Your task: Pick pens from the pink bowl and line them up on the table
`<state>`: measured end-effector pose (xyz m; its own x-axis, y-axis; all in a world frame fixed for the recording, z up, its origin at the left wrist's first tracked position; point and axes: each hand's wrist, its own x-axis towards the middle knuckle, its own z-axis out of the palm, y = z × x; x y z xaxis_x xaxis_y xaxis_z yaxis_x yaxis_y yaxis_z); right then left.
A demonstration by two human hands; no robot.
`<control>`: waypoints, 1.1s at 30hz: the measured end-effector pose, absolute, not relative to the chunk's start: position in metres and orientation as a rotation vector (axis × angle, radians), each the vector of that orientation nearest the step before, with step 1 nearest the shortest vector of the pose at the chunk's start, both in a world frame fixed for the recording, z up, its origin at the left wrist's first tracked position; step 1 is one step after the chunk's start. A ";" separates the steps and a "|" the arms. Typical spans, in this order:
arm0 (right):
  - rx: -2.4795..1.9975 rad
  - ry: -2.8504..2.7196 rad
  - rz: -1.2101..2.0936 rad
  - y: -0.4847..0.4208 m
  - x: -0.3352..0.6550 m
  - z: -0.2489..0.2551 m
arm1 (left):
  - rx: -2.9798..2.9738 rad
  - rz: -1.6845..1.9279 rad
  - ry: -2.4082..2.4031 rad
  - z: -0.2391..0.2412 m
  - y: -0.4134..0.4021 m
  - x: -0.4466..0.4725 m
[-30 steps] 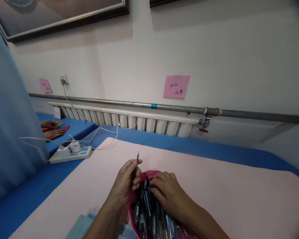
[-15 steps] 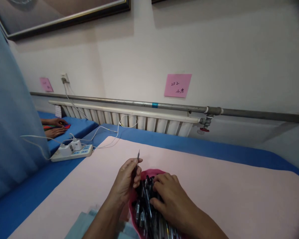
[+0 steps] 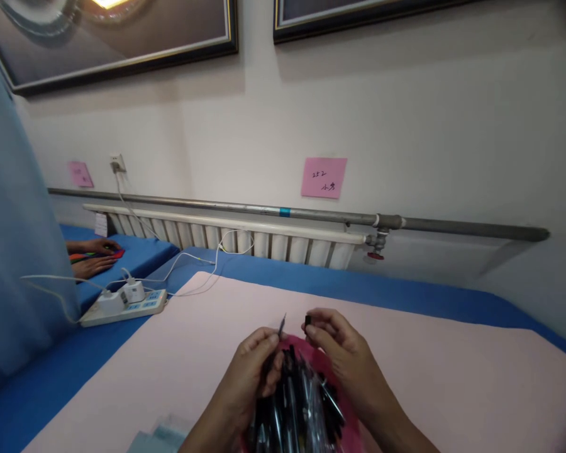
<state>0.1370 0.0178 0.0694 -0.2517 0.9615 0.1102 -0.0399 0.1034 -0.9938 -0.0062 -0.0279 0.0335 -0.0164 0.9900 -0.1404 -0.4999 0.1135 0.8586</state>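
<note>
Pen (image 3: pixel 282 324) sat pinched in the left hand (image 3: pixel 251 368), thin tip pointing up and tilted slightly right, above the far rim of the pink basket (image 3: pixel 317 357). Right hand (image 3: pixel 349 352) pinched a small black cap (image 3: pixel 307 321) between thumb and fingers, just right of the pen and apart from it. Many dark pens (image 3: pixel 288 402) filled the basket, below and between the hands. Pale pink sheet (image 3: pixel 434 371) covered much of the blue table (image 3: pixel 245 264). Power strip (image 3: pixel 87 319) with two white chargers (image 3: pixel 110 304) lay beyond, to the left.
</note>
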 end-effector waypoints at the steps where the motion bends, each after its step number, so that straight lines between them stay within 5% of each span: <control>1: -0.943 -1.302 1.359 0.020 0.139 0.069 | 0.720 1.319 0.913 0.034 -0.030 -0.001; 33: -0.905 -1.230 1.553 0.015 0.134 0.059 | 0.714 1.233 0.916 0.047 -0.041 0.011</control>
<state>0.1339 0.0150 0.0595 -0.2993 0.9542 -0.0012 -0.2171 -0.0693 -0.9737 0.0108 -0.0407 0.0471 0.0766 0.9784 -0.1919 -0.4667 0.2053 0.8603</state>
